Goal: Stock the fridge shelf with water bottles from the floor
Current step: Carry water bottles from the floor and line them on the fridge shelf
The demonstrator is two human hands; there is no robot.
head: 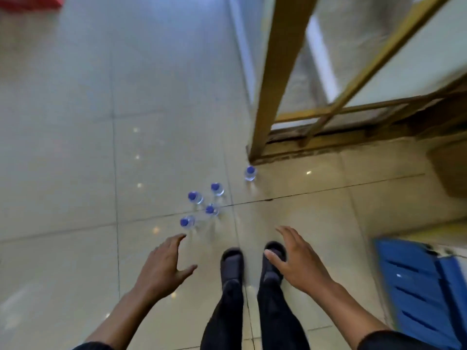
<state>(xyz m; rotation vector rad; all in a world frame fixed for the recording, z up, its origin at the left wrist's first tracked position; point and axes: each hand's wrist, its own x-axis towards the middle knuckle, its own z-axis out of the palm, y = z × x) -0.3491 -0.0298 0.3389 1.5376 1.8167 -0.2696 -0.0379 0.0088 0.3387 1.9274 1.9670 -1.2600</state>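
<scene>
Several clear water bottles with blue caps stand upright on the tiled floor ahead of my feet: a close cluster (202,205) and one apart (250,173) by the foot of the open fridge door (275,79). My left hand (164,266) hovers just below the nearest bottle (187,222), fingers spread, holding nothing. My right hand (294,258) hangs above my right foot, fingers straight and empty. The fridge shelves are out of sight.
The glass door with its gold frame stands open at the upper right, its bottom sill (353,132) near the floor. A blue plastic crate (419,286) sits at the right. A red object (30,1) lies at the far top left. My feet (252,263) stand on the tiles.
</scene>
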